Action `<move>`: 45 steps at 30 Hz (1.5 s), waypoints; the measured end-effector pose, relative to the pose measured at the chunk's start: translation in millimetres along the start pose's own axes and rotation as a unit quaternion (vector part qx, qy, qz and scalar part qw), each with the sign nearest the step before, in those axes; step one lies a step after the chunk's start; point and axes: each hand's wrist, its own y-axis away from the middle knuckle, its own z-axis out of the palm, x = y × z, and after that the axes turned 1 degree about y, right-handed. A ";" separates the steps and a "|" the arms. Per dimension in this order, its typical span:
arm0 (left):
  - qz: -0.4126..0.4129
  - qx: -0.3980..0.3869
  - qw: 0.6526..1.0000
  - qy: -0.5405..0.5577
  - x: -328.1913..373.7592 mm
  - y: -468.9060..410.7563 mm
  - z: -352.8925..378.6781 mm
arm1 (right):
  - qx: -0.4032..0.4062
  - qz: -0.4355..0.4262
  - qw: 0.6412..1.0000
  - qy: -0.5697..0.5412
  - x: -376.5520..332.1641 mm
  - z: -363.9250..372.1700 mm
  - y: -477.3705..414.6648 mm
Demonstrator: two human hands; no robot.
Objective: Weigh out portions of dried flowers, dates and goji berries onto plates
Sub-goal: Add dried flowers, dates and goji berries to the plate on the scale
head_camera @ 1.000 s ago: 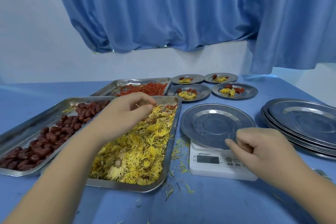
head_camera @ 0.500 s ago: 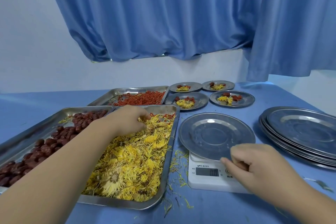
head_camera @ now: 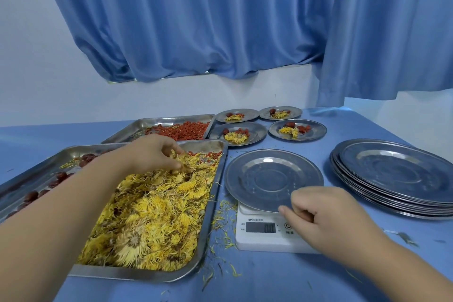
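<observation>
Nearest, the right hand (head_camera: 326, 218) sits curled at the front of the white digital scale (head_camera: 257, 235). Its fingertips are at the near rim of the bare round steel plate (head_camera: 272, 179) resting on the scale; whether it pinches that rim or merely touches it I cannot tell. Left of this hand, past loose petals on the blue table (head_camera: 269, 282), lies the rectangular steel tray (head_camera: 137, 274) of yellow dried flowers (head_camera: 152, 216). Its long axis runs away from the person, with the far end leaning right. The flowers themselves are a tangled heap pointing no one way. At the tray's far end the left hand (head_camera: 157, 154) has fingers and thumb closed on a small tuft of them. To do this well, I judge, lift a modest pinch, carry it right to the plate's middle, release it low, and keep the right hand off plate and scale while the display settles. Farther off, right of the left hand, sit four filled plates (head_camera: 237, 133).
</observation>
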 end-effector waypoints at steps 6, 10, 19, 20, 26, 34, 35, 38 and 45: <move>0.006 0.039 0.986 0.159 0.0 9.8 -10.3 | -0.008 0.003 1.000 -0.007 -1.0 0.5 0.1; -0.017 0.063 0.981 0.185 6.0 9.0 -7.7 | -0.008 0.020 1.000 -0.014 -0.8 -0.4 -0.2; 0.052 0.006 0.977 0.205 59.2 0.7 8.9 | 0.001 0.034 0.999 -0.012 2.7 -3.4 -3.5; 0.061 0.000 0.977 0.203 69.8 -0.8 13.3 | 0.004 0.037 0.999 -0.013 3.7 -4.4 -3.5; 0.115 -0.049 0.986 0.111 128.6 -18.4 52.8 | 0.001 0.056 0.998 -0.009 9.0 -6.1 -3.0; 0.132 -0.077 0.988 0.022 154.6 -26.3 74.7 | 0.004 0.052 0.999 -0.003 14.5 -7.9 -2.9; 0.136 -0.075 0.987 0.029 154.6 -24.5 71.4 | 0.002 0.050 0.999 0.001 14.6 -8.0 -2.9; 0.130 -0.063 0.987 0.076 149.7 -12.2 57.4 | 0.001 0.047 0.999 0.004 14.3 -8.5 -2.6; 0.096 -0.032 0.977 0.189 114.0 24.9 32.5 | 0.009 0.024 1.000 -0.001 -3.6 -8.7 -1.7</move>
